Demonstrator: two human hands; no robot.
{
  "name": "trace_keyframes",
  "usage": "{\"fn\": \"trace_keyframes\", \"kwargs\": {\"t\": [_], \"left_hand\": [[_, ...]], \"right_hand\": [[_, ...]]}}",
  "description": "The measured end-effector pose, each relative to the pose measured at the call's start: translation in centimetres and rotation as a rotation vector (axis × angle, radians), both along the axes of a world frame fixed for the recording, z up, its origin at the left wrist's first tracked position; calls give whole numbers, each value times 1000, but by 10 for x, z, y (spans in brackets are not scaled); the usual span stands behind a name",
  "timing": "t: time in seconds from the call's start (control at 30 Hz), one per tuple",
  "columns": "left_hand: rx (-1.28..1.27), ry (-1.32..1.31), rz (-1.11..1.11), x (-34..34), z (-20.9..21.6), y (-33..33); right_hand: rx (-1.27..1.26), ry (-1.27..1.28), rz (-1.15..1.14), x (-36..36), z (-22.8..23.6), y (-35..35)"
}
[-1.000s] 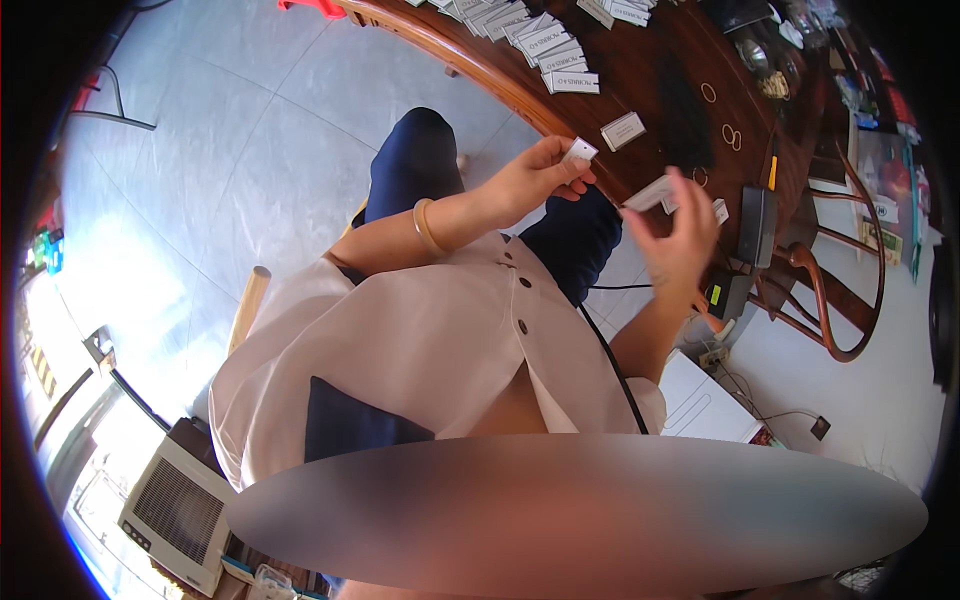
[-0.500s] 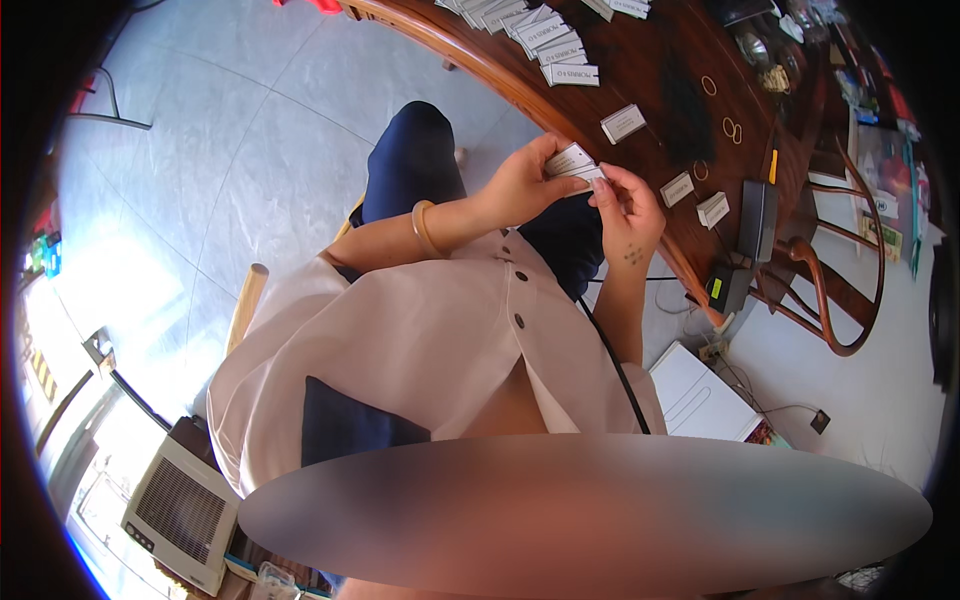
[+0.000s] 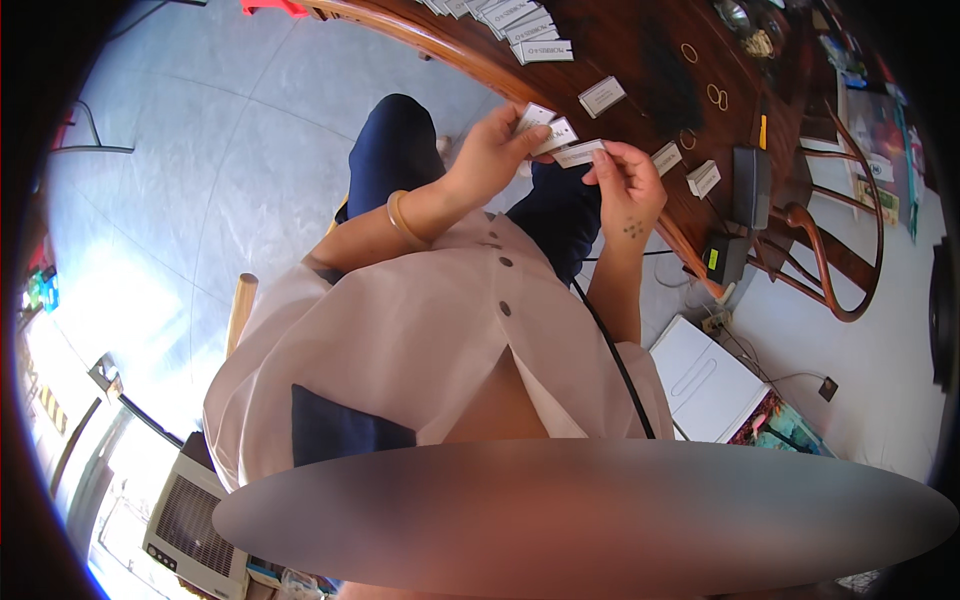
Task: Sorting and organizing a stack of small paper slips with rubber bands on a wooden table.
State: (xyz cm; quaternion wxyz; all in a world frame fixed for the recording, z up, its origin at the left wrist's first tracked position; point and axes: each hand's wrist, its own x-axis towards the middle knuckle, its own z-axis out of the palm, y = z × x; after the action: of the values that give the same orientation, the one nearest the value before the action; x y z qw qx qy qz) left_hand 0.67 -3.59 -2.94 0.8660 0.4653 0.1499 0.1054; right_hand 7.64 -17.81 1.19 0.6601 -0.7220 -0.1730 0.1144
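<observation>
White tags (image 3: 558, 134) lie fanned between left hand (image 3: 488, 158) and right hand (image 3: 628, 182), both pinching them.

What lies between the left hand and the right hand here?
White tags, held by the left hand and the right hand, as the head view shows.

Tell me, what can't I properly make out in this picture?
All in the head view:
Spread white tags: far end, cut off by the upper edge.
Held tags in the left hand: exact count, hidden by overlap.
Pale shirt: the rest, hidden by a blurred oval.
</observation>
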Motion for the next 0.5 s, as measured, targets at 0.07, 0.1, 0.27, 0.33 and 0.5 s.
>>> {"fn": "trace_keyframes", "kwargs": {"t": [0.07, 0.1, 0.27, 0.33, 0.5], "left_hand": [[-45, -22, 10, -1, 5, 3], [-48, -14, 9, -2, 8, 5], [-48, -4, 35, 2, 4, 4], [-53, -3, 42, 2, 5, 4], [-13, -27, 77, -1, 5, 3]], "right_hand": [[-147, -100, -68, 13, -3, -7], [-193, -196, -111, 21, -6, -11], [-651, -758, -87, 66, 0, -20], [-710, -886, -40, 69, 1, -18], [-487, -658, 16, 34, 21, 3]]}}
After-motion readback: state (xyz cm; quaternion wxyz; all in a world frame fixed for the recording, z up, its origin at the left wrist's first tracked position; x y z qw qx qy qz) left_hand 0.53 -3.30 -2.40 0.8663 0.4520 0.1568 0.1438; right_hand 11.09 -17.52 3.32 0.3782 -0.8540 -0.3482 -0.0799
